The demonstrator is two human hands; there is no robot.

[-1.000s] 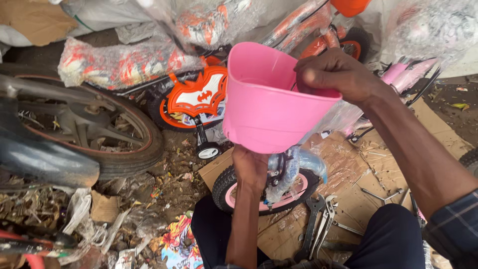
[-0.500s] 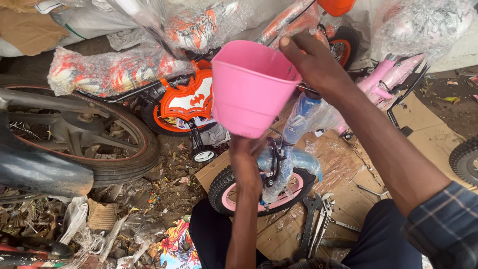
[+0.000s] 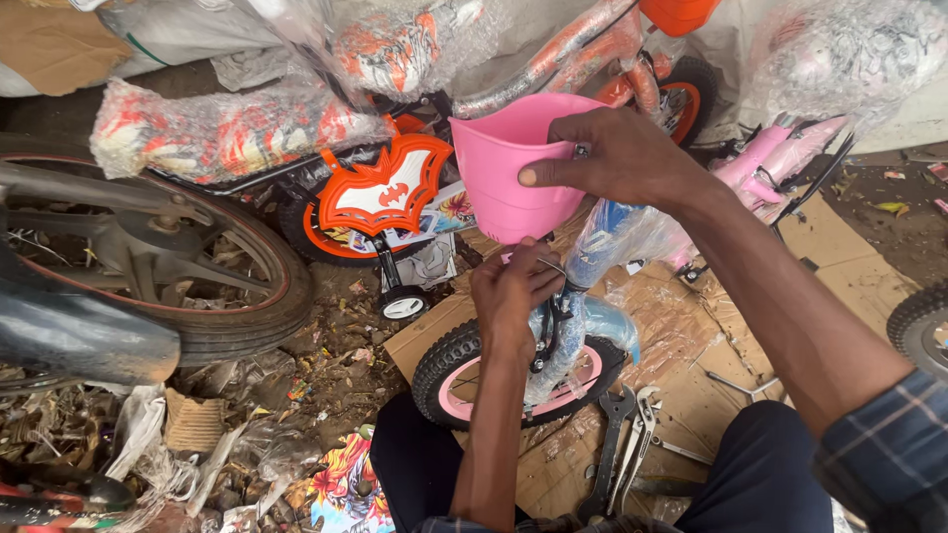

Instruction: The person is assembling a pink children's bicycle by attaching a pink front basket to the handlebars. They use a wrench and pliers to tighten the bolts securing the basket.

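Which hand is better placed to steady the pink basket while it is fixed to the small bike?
Right, probably. The right hand already grips the pink basket at its rim, while the left hand is busy underneath at the wrapped bike frame.

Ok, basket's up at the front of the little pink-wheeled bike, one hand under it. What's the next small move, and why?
Probably keep the pink basket steady with the right hand and let the left hand work the fixing under its base. The right hand grips the rim, while the left hand's fingers pinch at the wrapped bike front just below, so the basket seems not yet fixed.
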